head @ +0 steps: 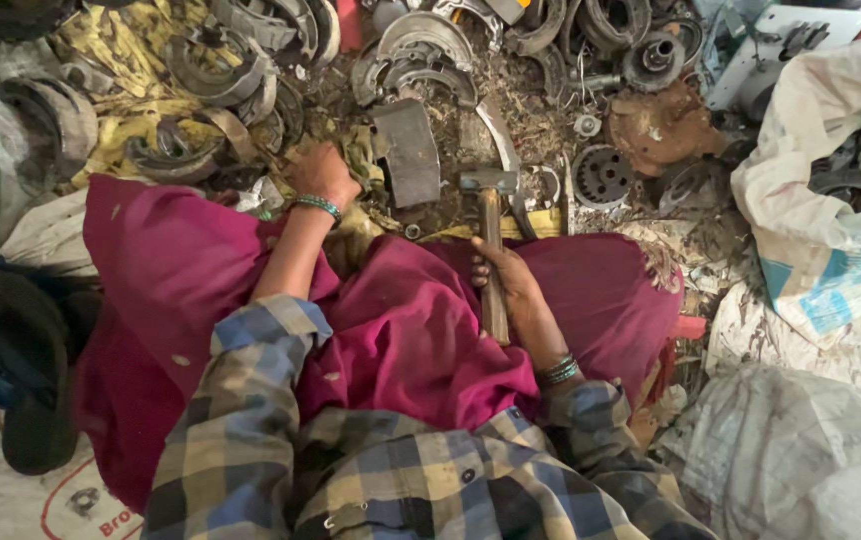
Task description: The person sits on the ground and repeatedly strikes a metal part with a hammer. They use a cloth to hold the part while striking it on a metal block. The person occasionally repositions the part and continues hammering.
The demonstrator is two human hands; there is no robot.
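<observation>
My right hand point(507, 277) grips the wooden handle of a hammer point(491, 235), whose metal head rests on the ground in front of my magenta-covered lap. My left hand point(323, 172) reaches forward with fingers curled down among curved metal brake shoes point(213, 70); what it grips is hidden. Both wrists wear green bangles. A dark flat metal block point(409, 150) lies between the two hands.
Worn brake shoes, a toothed gear point(603, 176) and a rusty round plate point(663, 128) litter the dirt ahead. White sacks point(823, 210) of parts stand at right, grey sacks at left. A black sandal point(21, 370) lies at lower left.
</observation>
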